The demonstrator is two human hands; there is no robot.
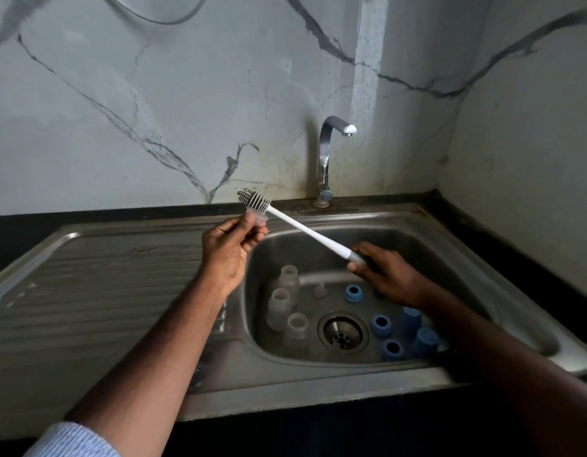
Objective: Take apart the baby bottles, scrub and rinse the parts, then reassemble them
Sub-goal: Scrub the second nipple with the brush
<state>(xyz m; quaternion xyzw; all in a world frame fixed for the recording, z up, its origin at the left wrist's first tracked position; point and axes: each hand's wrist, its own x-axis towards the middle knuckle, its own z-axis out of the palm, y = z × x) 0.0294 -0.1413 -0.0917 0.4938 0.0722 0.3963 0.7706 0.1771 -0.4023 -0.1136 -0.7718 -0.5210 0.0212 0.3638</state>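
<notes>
My left hand (231, 249) pinches a clear silicone teat (259, 218) above the left rim of the sink basin (401, 240). My right hand (384, 272) grips the grey end of a white bottle brush (305, 228), whose grey bristle head (252, 200) lies against the teat. In the basin stand three clear bottle bodies (279, 306), one more clear teat (320, 289), several blue collar rings (381, 324) and blue caps (424, 341).
A chrome tap (328, 153) rises behind the basin with no water running. The ribbed steel drainboard (104, 291) stretches left. The drain (343, 331) sits at the basin's middle. Marble walls close off the back and right.
</notes>
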